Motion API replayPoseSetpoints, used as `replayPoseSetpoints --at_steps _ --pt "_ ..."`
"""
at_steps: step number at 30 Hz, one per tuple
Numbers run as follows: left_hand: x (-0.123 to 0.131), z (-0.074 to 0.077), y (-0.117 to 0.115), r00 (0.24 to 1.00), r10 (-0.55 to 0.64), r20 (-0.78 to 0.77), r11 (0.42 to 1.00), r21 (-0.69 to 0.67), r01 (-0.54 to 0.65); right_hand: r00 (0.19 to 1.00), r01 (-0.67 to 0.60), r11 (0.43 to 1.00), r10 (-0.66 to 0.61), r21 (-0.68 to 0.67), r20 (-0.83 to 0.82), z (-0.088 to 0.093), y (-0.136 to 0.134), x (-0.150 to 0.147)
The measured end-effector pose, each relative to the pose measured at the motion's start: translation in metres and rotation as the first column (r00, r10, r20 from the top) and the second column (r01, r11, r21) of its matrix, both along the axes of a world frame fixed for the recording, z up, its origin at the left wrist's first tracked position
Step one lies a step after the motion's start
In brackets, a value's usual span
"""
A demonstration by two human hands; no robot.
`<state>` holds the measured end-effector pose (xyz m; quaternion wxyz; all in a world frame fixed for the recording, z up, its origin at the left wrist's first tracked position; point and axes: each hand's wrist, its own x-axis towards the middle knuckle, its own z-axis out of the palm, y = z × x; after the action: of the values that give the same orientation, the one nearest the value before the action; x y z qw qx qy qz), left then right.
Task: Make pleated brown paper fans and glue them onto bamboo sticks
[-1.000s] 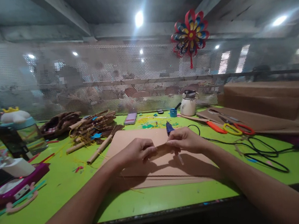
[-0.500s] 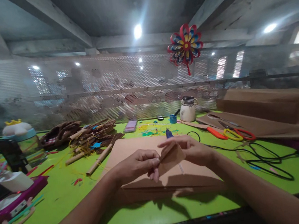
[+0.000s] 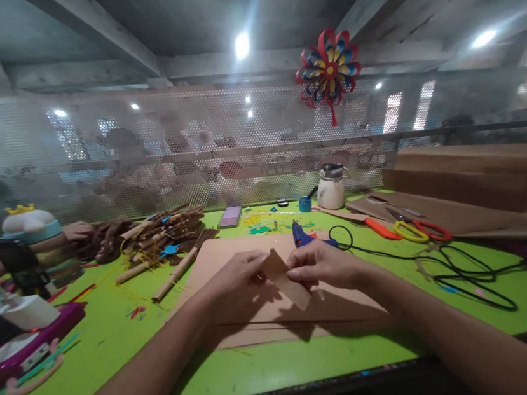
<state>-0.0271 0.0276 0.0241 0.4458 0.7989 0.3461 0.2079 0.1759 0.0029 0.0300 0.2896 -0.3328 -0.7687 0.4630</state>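
- Stage, by look: partway. Brown rolls (image 3: 170, 240) piled on L side of table (image 3: 247, 376); brown paper pc (image 3: 289, 281) unrolled; sheets (image 3: 218, 261) under it lie flat.
- Glue gun (image 3: 299, 235) unheld, nr R hand (image 3: 324, 264); glue on pc, can't tell.
- Pc: small, plain, approx. rectangular, tilted.
- Both hands pinch it above sheets: L hand (image 3: 242, 278) upper L edge, R hand R side.
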Motion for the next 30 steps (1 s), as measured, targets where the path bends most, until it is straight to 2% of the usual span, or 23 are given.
replayPoseSetpoints --at_steps 2,3,4,6,8,10,13,19,24,27,30 --pt "-0.004 0.004 0.008 0.979 0.180 0.099 0.983 0.010 -0.182 0.975 0.024 0.990 -0.054 0.142 0.213 -0.004 0.004 -0.001" --pt "-0.005 0.006 0.009 0.972 0.215 0.097 0.974 0.053 -0.220 0.951 0.023 0.972 -0.094 0.233 0.295 -0.007 0.006 -0.002" --pt "-0.004 0.007 0.008 0.972 0.223 0.076 0.967 0.106 -0.230 0.926 0.016 0.948 -0.133 0.318 0.352 -0.009 0.006 -0.004" --pt "-0.002 0.005 0.001 0.982 0.186 -0.030 0.960 0.219 -0.175 0.889 0.003 0.897 -0.204 0.442 0.409 -0.013 0.004 -0.007" --pt "0.002 -0.001 -0.008 0.974 0.164 -0.153 0.952 0.284 -0.116 0.864 0.026 0.853 -0.281 0.522 0.417 -0.016 -0.002 -0.010" --pt "0.003 -0.006 -0.014 0.956 0.190 -0.224 0.935 0.337 -0.107 0.850 0.071 0.818 -0.349 0.571 0.394 -0.018 -0.010 -0.011" --pt "0.001 -0.010 -0.014 0.942 0.230 -0.246 0.914 0.386 -0.122 0.861 0.084 0.823 -0.344 0.562 0.374 -0.023 -0.015 -0.012" --pt "-0.002 -0.012 0.003 0.950 0.167 -0.264 0.945 0.319 -0.078 0.895 0.078 0.891 -0.260 0.448 0.362 -0.027 0.004 -0.016" --pt "-0.002 -0.016 0.006 0.949 0.146 -0.278 0.947 0.317 -0.053 0.896 0.070 0.916 -0.232 0.395 0.379 -0.026 0.013 -0.015" --pt "-0.002 -0.017 0.004 0.946 0.146 -0.289 0.930 0.365 -0.032 0.900 0.040 0.904 -0.218 0.426 0.378 -0.029 0.011 -0.014" --pt "-0.003 -0.018 0.004 0.942 0.165 -0.293 0.876 0.482 -0.004 0.908 0.029 0.852 -0.241 0.522 0.343 -0.033 0.007 -0.014"
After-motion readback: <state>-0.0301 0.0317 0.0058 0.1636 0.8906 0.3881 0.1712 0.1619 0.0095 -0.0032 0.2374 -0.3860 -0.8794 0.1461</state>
